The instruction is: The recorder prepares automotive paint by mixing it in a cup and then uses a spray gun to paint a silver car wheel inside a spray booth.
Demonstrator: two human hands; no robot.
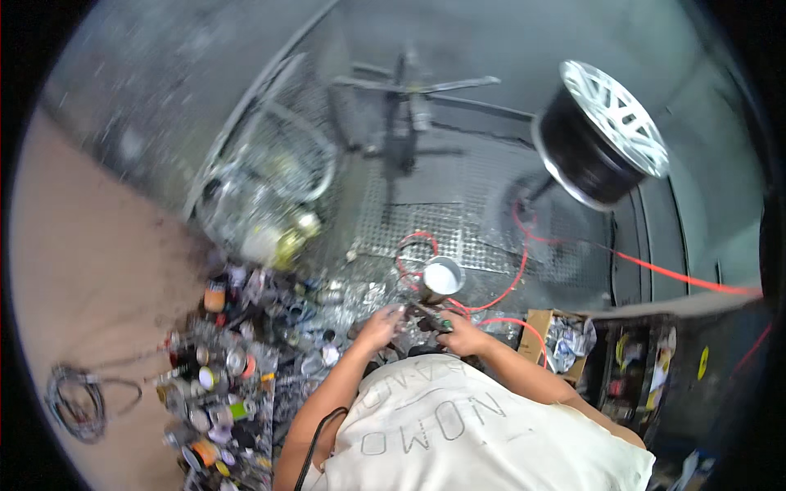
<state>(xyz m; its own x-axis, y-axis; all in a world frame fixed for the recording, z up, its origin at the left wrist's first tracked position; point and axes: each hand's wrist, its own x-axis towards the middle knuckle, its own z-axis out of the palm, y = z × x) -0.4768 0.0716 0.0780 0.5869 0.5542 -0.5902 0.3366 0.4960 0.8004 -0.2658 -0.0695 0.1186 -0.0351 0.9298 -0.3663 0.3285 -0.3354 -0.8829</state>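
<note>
R hand [463,335] curled round the grip of a dark spray gun [427,313], green bit showing by the fingers. L hand [381,329] just beside gun's far end, fingers bent in; can't tell if pinching anything or touching gun, too blurry. Gun sits ahead of wearer's torso, between hands. Grey cup [431,292] w/ white liquid right past gun, open top up, in view overlapping near edge of perforated floor plate [417,219]; can't tell if cup is joined to gun. Red hose [524,262] loops over plate's near edge & RH side, another stretch passes behind R hand. Alloy wheel [594,139], silver spokes, black barrel, tilted, up on a stand past plate's RH side, well apart from hands. Metal stand w/ cross arms [401,147] at plate's far edge. L of plate's near L corner: pile of cans, cups etc. [205,379], incl. orange can [214,298]. Cardboard box [536,323] w/ crumpled plastic [567,340] near R forearm. Cable coil [78,405] far L.
</note>
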